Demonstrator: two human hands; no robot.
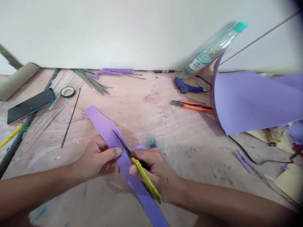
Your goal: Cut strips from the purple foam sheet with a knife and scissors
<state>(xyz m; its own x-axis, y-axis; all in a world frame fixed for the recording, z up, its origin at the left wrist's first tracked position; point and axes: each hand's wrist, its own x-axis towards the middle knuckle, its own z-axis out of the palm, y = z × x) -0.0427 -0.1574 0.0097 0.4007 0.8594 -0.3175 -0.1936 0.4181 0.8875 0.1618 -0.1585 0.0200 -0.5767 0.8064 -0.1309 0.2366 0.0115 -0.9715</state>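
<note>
A long strip of purple foam sheet (129,170) runs slantwise across the front of the table, its far end wider than a narrow band. My left hand (94,157) pinches this strip from the left edge, thumb on top and fingers underneath. In my right hand (153,170) are yellow-handled scissors (145,178), their dark blades lying over the strip along its right side. A small curl of purple foam (138,147) shows just beyond my right fingers. The fingers inside the scissor handles are partly hidden.
A purple sheet (258,101) curves up at the right. Near it lie a blue glue gun (189,86), an orange utility knife (195,107) and a leaning plastic bottle (208,55). Leftward are a phone (32,105), green tape (68,92), wires (53,115) and purple flower stems (115,72).
</note>
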